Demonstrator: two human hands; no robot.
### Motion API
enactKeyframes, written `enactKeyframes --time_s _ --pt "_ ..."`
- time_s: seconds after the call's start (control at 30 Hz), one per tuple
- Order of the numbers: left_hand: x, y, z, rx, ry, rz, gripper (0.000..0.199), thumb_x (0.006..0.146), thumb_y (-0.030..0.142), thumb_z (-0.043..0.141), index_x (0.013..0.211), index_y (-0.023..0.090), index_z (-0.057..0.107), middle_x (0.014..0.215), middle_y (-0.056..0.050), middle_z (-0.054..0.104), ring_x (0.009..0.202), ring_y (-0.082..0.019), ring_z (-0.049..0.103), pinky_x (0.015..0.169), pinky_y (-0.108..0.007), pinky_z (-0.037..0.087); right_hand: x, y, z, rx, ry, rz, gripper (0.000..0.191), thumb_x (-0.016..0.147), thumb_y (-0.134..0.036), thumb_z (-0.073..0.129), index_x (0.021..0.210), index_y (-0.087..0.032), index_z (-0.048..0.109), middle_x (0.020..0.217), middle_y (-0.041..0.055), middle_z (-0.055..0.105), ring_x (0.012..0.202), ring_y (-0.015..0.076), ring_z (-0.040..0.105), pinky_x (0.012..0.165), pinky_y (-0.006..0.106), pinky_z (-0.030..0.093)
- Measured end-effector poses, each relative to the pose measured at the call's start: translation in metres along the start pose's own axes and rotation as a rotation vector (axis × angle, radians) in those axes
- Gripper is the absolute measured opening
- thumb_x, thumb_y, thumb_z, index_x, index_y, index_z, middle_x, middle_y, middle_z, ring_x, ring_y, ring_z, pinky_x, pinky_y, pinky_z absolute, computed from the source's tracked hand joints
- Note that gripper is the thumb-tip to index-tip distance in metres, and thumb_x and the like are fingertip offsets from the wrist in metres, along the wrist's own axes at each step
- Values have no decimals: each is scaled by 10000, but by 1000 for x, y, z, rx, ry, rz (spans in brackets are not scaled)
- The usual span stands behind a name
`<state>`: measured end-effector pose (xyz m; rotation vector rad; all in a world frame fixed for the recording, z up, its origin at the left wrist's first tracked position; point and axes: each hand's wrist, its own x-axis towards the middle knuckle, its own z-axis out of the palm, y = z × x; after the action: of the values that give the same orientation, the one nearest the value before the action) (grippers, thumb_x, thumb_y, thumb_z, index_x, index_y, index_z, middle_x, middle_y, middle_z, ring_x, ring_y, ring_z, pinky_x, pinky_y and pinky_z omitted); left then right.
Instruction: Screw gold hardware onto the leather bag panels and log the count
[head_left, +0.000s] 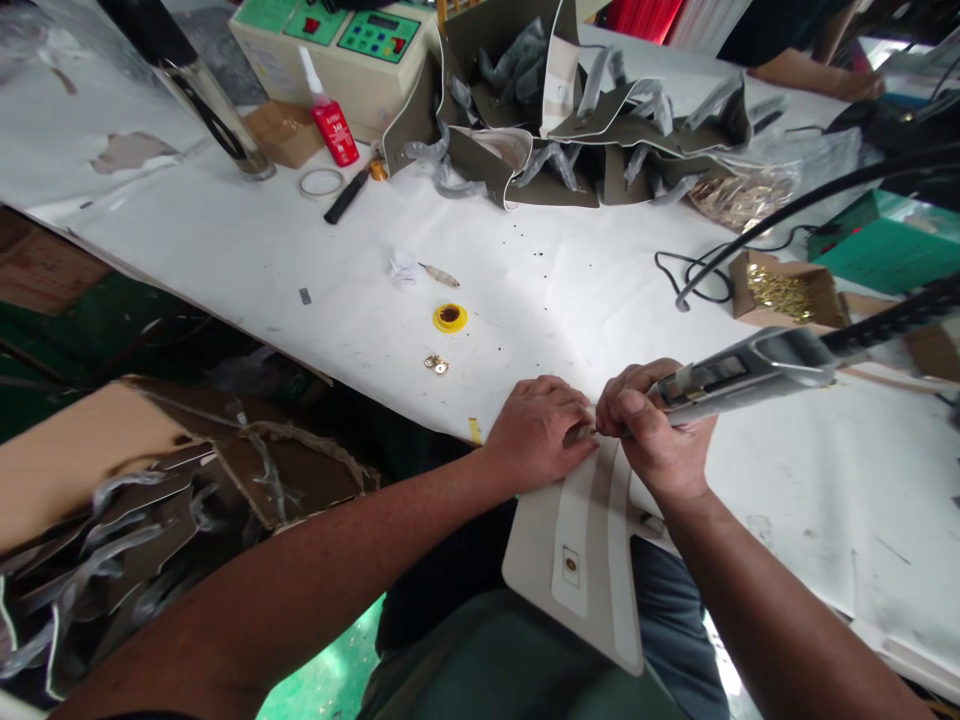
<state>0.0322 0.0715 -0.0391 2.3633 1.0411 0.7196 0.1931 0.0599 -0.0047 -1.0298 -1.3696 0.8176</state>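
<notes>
Basically, a fastening step looks to be in hand: one electric screwdriver is gripped tight in the right hand, with its front end aimed at the far end of one tan panel. That panel is found to the right of the yellow ring and nearer the body. Its far end is covered by the left hand, fingers bunched; whether anything's pinched there can't be told. What's called for next, I'd guess, is the panel being kept still and the bit square.

Count-wise: one yellow ring; just nearer than it, a few gold fittings, too clustered to be counted; just beyond it, one pen-like tool and one crumpled paper; well beyond it, one red bottle.
</notes>
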Motion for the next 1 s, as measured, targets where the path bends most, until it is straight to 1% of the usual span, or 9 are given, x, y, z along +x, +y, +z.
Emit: enactKeyframes --time_s 0.07,0.17,0.3,0.53,0.67,0.73,0.83,0.9,1.0 --pt "0 0 1 1 4 -6 147 900 358 730 1003 255 706 1205 14 740 1220 -262 579 995 -444 431 0 1 0 18 16 -10 357 884 -477 753 754 -250 510 649 -23 567 557 149 569 502 310 501" --pt "0 1 2 14 12 -16 184 917 368 711 1067 262 715 1196 4 741 1216 -271 577 994 -455 431 0 0 -1 20 3 -1 357 857 -478 789 761 -249 533 665 -20 579 567 153 581 515 316 511" --pt "0 2 2 22 -2 3 110 914 345 716 1003 283 736 1177 22 744 1218 -272 569 999 -460 420 -1 -1 -2 78 33 -5 370 881 -470 760 745 -247 498 631 -46 539 532 137 559 496 301 497" --pt "1 2 0 15 -22 -2 123 900 347 728 1003 282 747 1185 4 740 1216 -278 567 994 -458 425 0 -4 0 128 18 -6 287 900 -343 724 752 -242 499 595 -64 524 495 124 543 469 278 469" --pt "1 2 0 9 -22 -10 106 902 348 731 973 270 740 1186 8 737 1221 -272 560 1006 -447 416 -1 -1 1 176 15 -2 259 909 -276 698 742 -239 504 601 -60 528 492 126 540 462 282 446" --pt "1 2 0 7 -16 -10 108 908 347 728 978 266 737 1180 9 736 1211 -263 563 1005 -442 413 -3 1 2 153 27 6 245 909 -270 699 748 -241 517 619 -51 539 524 136 544 491 296 455" --pt "1 5 -1 17 -7 -17 125 915 332 714 1010 252 731 1144 -14 736 1187 -260 577 987 -441 422 -7 0 2 45 26 62 243 892 -304 705 739 -239 527 639 -36 549 563 144 527 535 309 468" --pt "0 8 -3 28 0 -38 127 901 305 714 1004 232 726 1113 -42 733 1172 -269 589 971 -440 437 -9 -1 4 -9 18 104 258 876 -333 693 719 -232 516 637 -31 540 563 137 498 537 299 454" --pt "0 8 -3 30 36 -50 148 897 269 689 1034 227 724 1098 -67 731 1136 -281 609 964 -445 458 -8 -4 9 -43 29 123 303 851 -378 686 686 -222 486 630 -32 493 582 127 447 528 273 411"
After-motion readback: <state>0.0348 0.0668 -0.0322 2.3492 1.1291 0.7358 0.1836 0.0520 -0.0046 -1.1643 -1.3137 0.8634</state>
